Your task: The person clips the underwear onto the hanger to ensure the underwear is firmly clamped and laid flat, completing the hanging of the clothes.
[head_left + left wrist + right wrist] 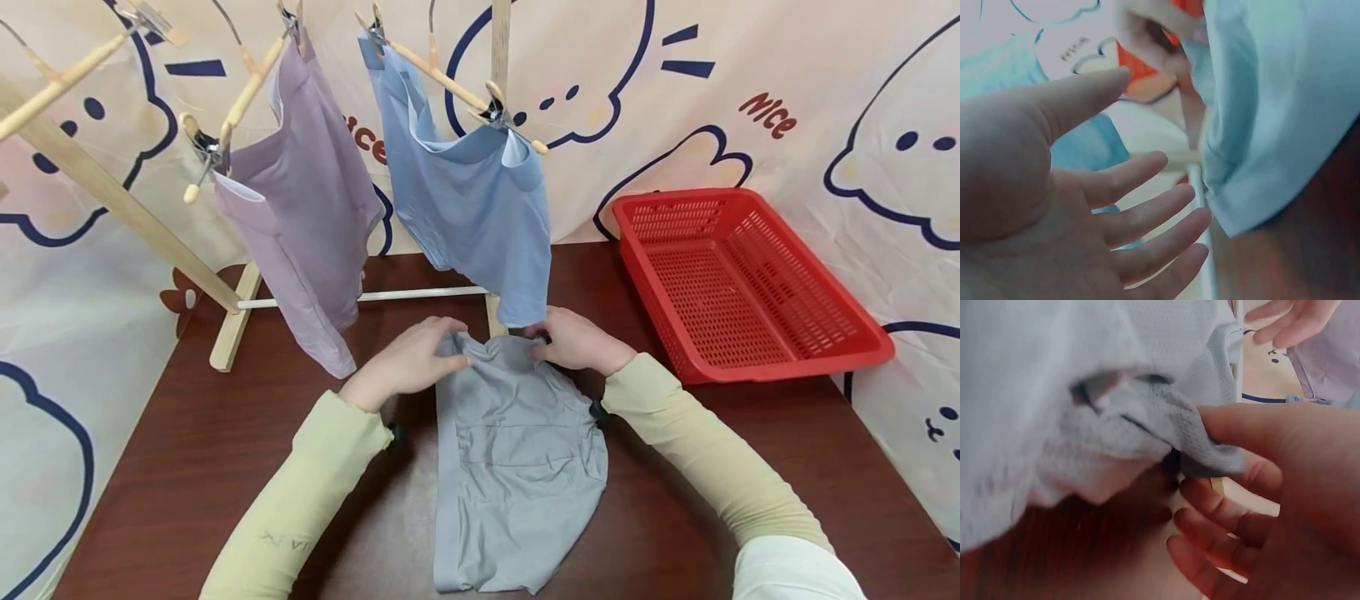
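Note:
A pair of grey boxer briefs [517, 467] lies on the dark wooden table, its waistband running along the left side. My right hand [577, 337] pinches the far edge of the grey cloth between thumb and index finger; in the right wrist view the fold of the boxer briefs [1194, 434] sits between them. At the far left corner of the cloth is my left hand [412, 354]. The left wrist view shows that hand [1104, 200] with its fingers spread, holding nothing, just beside the waistband [1266, 200].
Blue boxer briefs [472, 183] and purple boxer briefs [307, 183] hang from wooden clip hangers over the far side of the table [172, 467]. A wooden rack with a white bar [420, 293] stands behind. To the right is a red plastic basket [795, 367].

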The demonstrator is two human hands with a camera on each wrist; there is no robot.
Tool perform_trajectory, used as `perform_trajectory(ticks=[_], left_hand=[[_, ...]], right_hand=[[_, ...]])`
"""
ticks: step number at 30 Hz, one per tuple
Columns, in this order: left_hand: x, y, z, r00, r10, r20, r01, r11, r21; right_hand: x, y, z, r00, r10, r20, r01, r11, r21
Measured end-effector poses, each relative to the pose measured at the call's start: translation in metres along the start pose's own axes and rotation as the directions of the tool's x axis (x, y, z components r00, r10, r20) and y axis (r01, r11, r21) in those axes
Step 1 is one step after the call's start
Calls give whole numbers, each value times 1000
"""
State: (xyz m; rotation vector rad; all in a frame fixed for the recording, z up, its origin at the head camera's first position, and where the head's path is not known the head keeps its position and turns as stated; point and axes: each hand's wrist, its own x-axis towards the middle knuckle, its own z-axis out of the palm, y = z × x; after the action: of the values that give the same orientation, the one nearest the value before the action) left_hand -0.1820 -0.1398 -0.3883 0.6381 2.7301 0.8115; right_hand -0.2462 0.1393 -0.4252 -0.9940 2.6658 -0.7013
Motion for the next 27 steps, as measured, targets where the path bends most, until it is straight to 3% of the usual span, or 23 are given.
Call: perform_trajectory(ticks=[3,6,12,14,16,18,21,23,25,27], left_hand=[[12,-8,-2,998,-57,-4,57,998,4],[23,-17,2,991,-134,4,134,991,23],[38,-25,11,967,-253,-34,255,953,165],[40,-26,10,961,-272,-47,276,952,130],[41,-27,7,959,-270,-90,276,960,58],[41,-29,3,948,-261,-180,261,965,-25],[42,-31,-3,909,-227,-349,204,974,-101],[41,-31,-5,887,-214,-409,181,977,-116],[38,-30,-5,887,-202,-414,176,979,-101],[31,-25,-3,909,-184,-375,171,983,-68]], right_hand=[[3,-1,2,999,-39,-18,39,999,27],[3,-5,0,997,-58,-42,62,991,116],[0,-11,-15,990,23,-142,12,969,246],[-1,-10,-22,983,42,-180,5,968,252],[-1,-8,-28,971,60,-230,-1,969,247],[0,-5,-33,953,100,-285,-26,967,253],[1,0,-36,922,178,-342,-82,957,277],[0,3,-35,914,229,-334,-126,945,303],[-3,6,-34,919,264,-294,-171,936,306],[-7,5,-34,929,290,-231,-217,930,297]])
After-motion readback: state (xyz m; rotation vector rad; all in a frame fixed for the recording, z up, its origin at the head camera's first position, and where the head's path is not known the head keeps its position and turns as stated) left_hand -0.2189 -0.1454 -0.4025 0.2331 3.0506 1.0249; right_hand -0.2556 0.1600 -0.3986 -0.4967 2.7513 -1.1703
